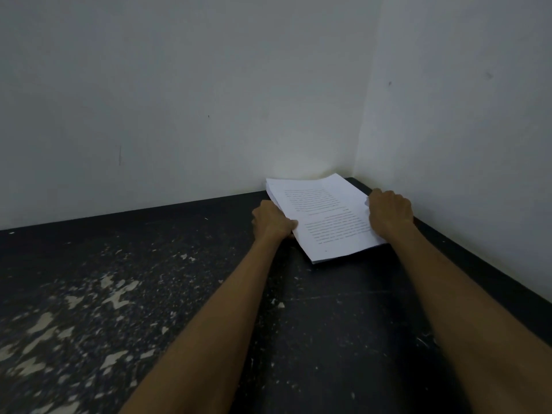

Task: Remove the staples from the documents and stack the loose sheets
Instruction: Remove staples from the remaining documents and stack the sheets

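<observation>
At the far corner of the table, head view: my paper stack [325,216] lies flat on the dark table [179,294], close to where the two white walls [179,85] meet.
Paper stack: it has many white sheets, with printed lines on the top one. It sits a bit crooked. The sheets at the far left edge do not line up neatly.
Left hand: my left hand [270,219] is at the left edge of the stack. The fingers are curled in at the edge and the thumb lies on the top sheet. It holds the stack.
Right hand: my right hand [388,212] is at the right edge. The fingers bend down over that edge and hold it too.
Both hands: they grip the stack from its two sides, with the printed page between them.
Table: it is black, with lots of pale scratches and worn patches, mostly on the left side.
Staples: I cannot see any staple, as they are too small to tell. I see no staple tool either.
Done so far: I think nothing can be counted as done. I see only one pile, and I cannot tell if its sheets are loose or pinned together.
Left to do: I think I must find the staples, take them out, and put the loose sheets in a neat pile.
</observation>
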